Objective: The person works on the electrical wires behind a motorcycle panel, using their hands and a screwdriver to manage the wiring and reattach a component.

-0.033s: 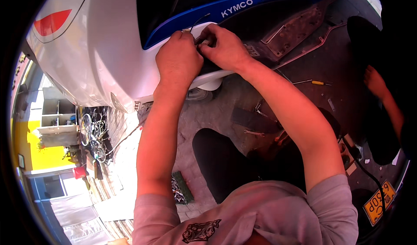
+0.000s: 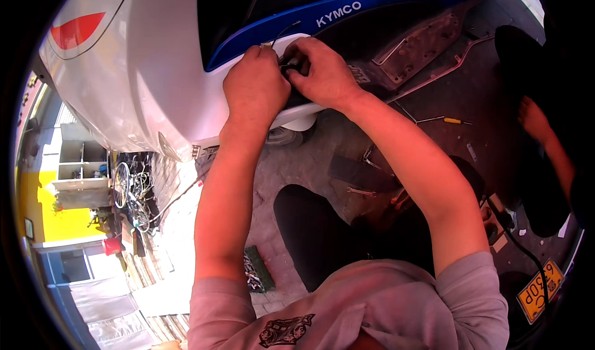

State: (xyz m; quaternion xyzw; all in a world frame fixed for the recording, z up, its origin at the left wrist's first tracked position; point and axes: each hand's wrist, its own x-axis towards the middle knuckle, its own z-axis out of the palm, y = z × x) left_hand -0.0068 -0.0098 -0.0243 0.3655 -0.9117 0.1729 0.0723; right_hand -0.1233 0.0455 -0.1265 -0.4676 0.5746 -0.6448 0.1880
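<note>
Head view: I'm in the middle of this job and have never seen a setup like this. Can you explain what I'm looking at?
There is no robot here: these are a person's bare hands, seen by a wide fisheye camera worn on the head and looking down, so straight edges bend near the rim.

The left hand and right hand are close together at the white body of what looks like a scooter, just below its blue strip. A thin dark wire pokes up beside them. The fingers hide anything held, so I cannot tell what it is.

On the ground lie a yellow-handled tool and a wrench-like metal tool. At the right is another person's hand.
</note>
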